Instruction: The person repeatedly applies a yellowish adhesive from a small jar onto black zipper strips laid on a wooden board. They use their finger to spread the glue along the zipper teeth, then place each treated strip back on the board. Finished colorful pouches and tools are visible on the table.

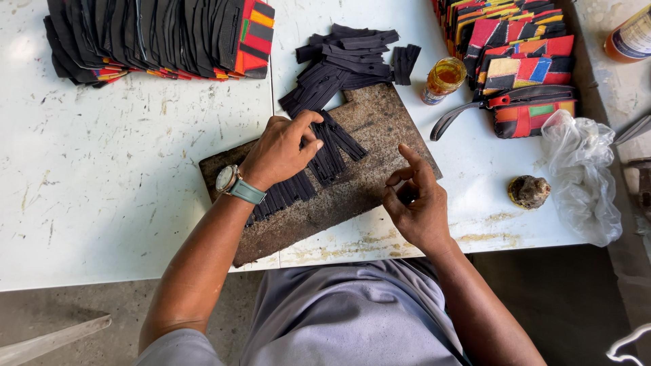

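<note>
My left hand [281,150], with a watch on its wrist, presses down on a fanned row of narrow black strips [336,146] lying on a worn, stained board [380,179]. More of these strips [281,196] show under my wrist. My right hand [413,200] hovers over the board's right end with its fingers loosely curled and the index raised; nothing shows in it. A loose heap of black strips [342,64] lies beyond the board.
White table [102,190] with a stack of black and coloured pouches [163,34] at far left. Patchwork pouches [522,68] at far right, a small glue jar [442,80], a clear plastic bag [583,176], a crusted lump [529,192], a bottle [630,37].
</note>
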